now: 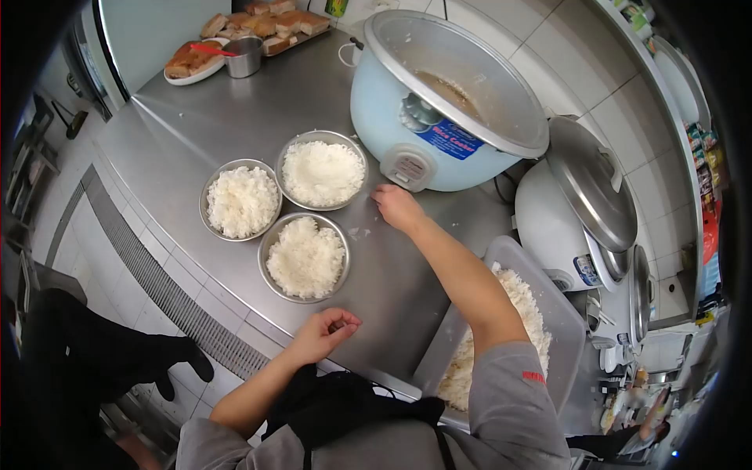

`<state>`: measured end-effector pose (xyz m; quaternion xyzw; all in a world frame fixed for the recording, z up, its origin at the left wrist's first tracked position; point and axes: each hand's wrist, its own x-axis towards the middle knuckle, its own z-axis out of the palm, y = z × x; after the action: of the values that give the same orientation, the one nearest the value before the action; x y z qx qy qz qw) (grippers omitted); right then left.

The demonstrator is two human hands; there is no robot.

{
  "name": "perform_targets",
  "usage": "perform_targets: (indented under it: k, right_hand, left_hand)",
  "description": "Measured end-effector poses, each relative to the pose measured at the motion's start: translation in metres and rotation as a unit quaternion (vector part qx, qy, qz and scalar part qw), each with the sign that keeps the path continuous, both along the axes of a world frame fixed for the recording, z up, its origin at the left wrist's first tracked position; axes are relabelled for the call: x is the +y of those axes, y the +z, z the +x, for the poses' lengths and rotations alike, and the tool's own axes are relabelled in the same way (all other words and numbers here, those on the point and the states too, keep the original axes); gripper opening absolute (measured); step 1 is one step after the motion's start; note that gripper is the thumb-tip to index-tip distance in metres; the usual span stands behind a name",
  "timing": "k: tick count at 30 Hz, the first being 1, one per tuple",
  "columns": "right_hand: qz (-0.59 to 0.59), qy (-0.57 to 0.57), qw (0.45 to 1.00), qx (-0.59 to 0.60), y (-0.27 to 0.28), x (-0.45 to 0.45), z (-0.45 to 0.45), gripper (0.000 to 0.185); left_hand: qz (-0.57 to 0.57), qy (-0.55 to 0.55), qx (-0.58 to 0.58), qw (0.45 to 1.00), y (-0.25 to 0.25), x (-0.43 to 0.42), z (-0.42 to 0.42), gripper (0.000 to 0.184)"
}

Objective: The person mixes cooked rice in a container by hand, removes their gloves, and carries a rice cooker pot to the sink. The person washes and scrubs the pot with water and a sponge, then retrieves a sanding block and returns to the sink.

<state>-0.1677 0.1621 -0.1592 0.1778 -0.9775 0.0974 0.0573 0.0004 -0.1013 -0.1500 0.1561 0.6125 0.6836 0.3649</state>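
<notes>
My right hand (397,207) reaches over the steel counter, its fingertips drawn together beside the far bowl (366,174), just in front of the rice cooker (366,110). Whether anything is pinched in them I cannot make out. My left hand (319,337) hovers at the counter's front edge, fingers loosely curled with a gap to the thumb and nothing visible in it. Three metal bowls stand grouped to the left, each filled with white rice: the far one, a left bowl (205,219) and a near bowl (265,274), closest to my left hand.
A grey plastic tub (565,345) of rice stands by my right arm. Behind it is a second cooker (540,204) with a metal lid (587,184). Browned meat pieces (270,23), a plate (188,77) and a metal cup (244,59) sit at the back left. Another person (86,352) is at left.
</notes>
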Motion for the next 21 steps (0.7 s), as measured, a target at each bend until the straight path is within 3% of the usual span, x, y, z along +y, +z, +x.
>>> perform_targets:
  k: [3,7,10,13,16,21]
  right_hand:
    - [0.084,-0.008,0.996,-0.027,-0.007,-0.005,-0.007,0.021]
    - [-0.122,-0.071,0.976,-0.169,0.004,-0.016,0.006,0.019]
    - [-0.153,0.075,0.982,-0.083,0.001,-0.032,0.029,0.019]
    - [-0.047,0.157,0.986,-0.029,0.012,-0.047,0.045,0.021]
    - [0.02,0.163,0.984,-0.065,0.001,-0.039,0.049,0.022]
    - [-0.14,-0.111,0.97,-0.167,0.008,-0.006,0.036,0.024]
  left_hand:
    - [0.019,0.024,0.024,0.999,0.008,-0.032,-0.008,0.013]
    - [0.05,0.115,0.078,0.989,0.004,-0.064,-0.031,0.012]
    - [0.065,0.151,0.016,0.986,0.012,-0.078,-0.049,0.009]
    - [0.078,0.16,0.045,0.983,0.016,-0.075,-0.058,0.007]
    - [0.071,0.13,0.094,0.984,0.016,-0.071,-0.062,0.007]
    - [0.071,0.126,0.116,0.983,0.013,-0.067,-0.065,0.006]
